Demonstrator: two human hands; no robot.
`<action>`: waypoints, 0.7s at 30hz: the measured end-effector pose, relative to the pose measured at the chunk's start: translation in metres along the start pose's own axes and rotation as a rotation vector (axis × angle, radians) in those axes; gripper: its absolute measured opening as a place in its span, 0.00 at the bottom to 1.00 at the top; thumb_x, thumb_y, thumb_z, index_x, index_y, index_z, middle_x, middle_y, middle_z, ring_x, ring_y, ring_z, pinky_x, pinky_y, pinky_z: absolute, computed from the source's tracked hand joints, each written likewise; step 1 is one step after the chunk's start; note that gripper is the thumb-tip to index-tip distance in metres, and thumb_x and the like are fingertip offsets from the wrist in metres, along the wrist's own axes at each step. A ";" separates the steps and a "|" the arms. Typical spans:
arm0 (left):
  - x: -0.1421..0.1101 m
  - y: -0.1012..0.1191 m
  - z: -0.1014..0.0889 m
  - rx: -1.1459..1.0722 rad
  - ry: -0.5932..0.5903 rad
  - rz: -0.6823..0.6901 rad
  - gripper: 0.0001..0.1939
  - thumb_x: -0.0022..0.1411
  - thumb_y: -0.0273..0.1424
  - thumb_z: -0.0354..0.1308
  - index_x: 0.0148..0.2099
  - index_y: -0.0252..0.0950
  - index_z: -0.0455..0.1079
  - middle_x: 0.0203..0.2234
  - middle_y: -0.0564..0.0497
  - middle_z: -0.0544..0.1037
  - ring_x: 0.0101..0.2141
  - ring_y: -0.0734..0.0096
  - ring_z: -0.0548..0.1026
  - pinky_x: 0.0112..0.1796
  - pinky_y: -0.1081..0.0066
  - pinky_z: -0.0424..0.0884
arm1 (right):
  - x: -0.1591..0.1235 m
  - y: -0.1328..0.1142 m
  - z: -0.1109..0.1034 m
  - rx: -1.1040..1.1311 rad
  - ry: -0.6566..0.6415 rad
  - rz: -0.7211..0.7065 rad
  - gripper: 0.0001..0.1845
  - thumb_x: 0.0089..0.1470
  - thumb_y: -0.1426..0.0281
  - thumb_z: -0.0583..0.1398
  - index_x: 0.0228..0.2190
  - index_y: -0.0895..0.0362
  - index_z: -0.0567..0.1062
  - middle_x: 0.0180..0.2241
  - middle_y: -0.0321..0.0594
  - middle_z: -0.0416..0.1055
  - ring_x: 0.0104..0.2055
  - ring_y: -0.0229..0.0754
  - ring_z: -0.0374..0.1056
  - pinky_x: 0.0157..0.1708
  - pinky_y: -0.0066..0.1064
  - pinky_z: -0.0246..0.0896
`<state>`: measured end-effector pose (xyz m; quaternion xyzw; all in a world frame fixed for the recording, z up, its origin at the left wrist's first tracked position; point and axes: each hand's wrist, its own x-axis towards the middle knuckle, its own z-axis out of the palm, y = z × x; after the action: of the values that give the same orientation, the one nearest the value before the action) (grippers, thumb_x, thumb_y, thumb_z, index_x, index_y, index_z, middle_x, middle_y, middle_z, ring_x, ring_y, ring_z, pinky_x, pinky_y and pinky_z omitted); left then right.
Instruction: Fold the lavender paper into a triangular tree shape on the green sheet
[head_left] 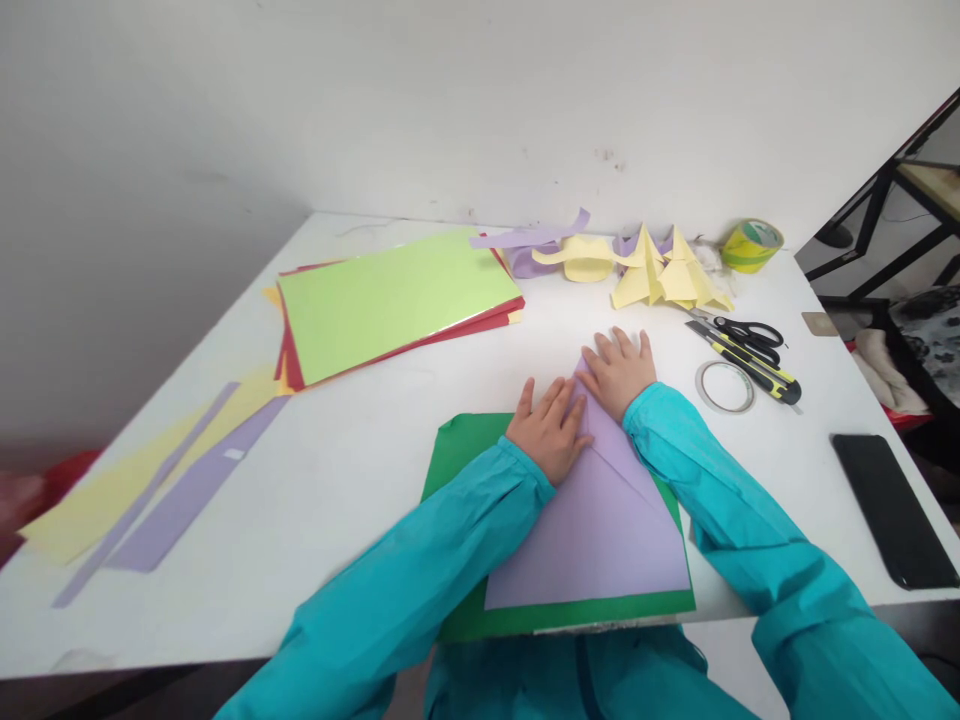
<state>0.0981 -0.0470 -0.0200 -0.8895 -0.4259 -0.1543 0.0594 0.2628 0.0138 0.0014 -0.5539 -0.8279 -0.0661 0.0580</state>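
A sheet of purple paper, folded to a point at its far end, lies on a green sheet near the table's front edge. Creases run down from the point. My left hand rests on the left side of the folded part, fingers stretched out. Farther up, my right hand presses on the paper beside the tip, its fingers spread. The palms hide part of the folded edges.
Green and red sheets lie stacked at back left; purple and yellow strips are left. Folded yellow shapes and a tape roll stand behind. Scissors, a utility knife, a thin tape ring and a phone lie right.
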 end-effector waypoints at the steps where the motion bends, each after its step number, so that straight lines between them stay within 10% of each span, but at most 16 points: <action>1: 0.000 0.000 -0.001 0.002 -0.006 0.004 0.25 0.66 0.40 0.50 0.58 0.29 0.65 0.58 0.33 0.65 0.59 0.47 0.62 0.59 0.41 0.49 | 0.000 0.000 0.000 0.002 0.000 0.001 0.25 0.63 0.57 0.46 0.55 0.55 0.67 0.60 0.48 0.59 0.64 0.60 0.47 0.59 0.64 0.34; 21: 0.002 -0.001 -0.003 -0.025 -0.030 0.014 0.28 0.65 0.43 0.48 0.58 0.25 0.65 0.57 0.30 0.65 0.59 0.44 0.62 0.58 0.42 0.51 | 0.003 -0.009 -0.005 0.063 -0.013 0.069 0.23 0.63 0.60 0.48 0.52 0.55 0.70 0.60 0.47 0.60 0.63 0.57 0.48 0.59 0.60 0.37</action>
<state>0.0979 -0.0453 -0.0165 -0.8953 -0.4187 -0.1461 0.0431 0.2537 0.0123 0.0068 -0.5806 -0.8102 -0.0342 0.0722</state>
